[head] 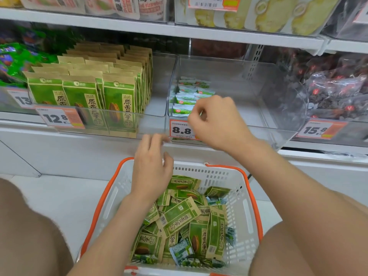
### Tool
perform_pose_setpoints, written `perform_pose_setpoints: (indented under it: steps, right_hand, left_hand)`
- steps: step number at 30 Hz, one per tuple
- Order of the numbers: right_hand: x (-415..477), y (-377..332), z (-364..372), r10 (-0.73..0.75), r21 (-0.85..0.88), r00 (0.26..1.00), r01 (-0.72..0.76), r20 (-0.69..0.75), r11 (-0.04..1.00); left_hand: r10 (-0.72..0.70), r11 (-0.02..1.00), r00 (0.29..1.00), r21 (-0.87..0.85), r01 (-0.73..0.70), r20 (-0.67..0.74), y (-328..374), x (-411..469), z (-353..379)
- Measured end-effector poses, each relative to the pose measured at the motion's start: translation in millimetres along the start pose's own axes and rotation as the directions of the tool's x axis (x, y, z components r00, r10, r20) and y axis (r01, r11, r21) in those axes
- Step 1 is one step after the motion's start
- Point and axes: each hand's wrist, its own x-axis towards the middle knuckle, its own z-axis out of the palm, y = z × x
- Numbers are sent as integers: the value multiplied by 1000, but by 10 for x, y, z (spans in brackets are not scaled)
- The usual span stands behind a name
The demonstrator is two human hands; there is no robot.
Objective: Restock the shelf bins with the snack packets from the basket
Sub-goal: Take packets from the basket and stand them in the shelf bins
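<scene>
My right hand (216,121) curls at the clear bin (258,86); I cannot tell whether it grips anything. My left hand (152,170) hangs released above the basket (244,216). Next I'd grab another small packet (181,251).

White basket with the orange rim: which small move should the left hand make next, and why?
Probably lower the left hand into the white plastic basket with orange rim for a small green-and-white packet: its fingers are relaxed and empty, and the clear plastic 8.8 bin is mostly unfilled.
</scene>
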Motion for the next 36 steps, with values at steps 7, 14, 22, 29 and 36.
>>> perform_pose_setpoints:
  steps: [7, 14, 22, 29, 36]
  right_hand:
    - [-778, -242, 637, 19, -175, 379, 382, 925, 907]
    - [-1130, -356, 969, -65, -96, 339, 439, 939, 893]
    - [-1116, -302, 1014, -54, -129, 346, 485, 937, 865]
    - [-1042, -270, 1025, -60, -136, 375, 474, 925, 870]
    - [-1033, -289, 933, -53, -156, 401, 472, 914, 868]
  left_hand:
    - [-281, 959, 541, 249, 135, 793, -539, -550, 273]
    - [-470, 876, -3, 467, -123, 882, -909, -1307, 429]
    - [-471, 873, 58, 475, -107, 880, -1135, -1485, 477]
    - [-470, 876, 110, 478, -62, 876, -1264, -1492, 526]
    - [-450, 892, -67, 446, -70, 891, -1196, -1529, 506]
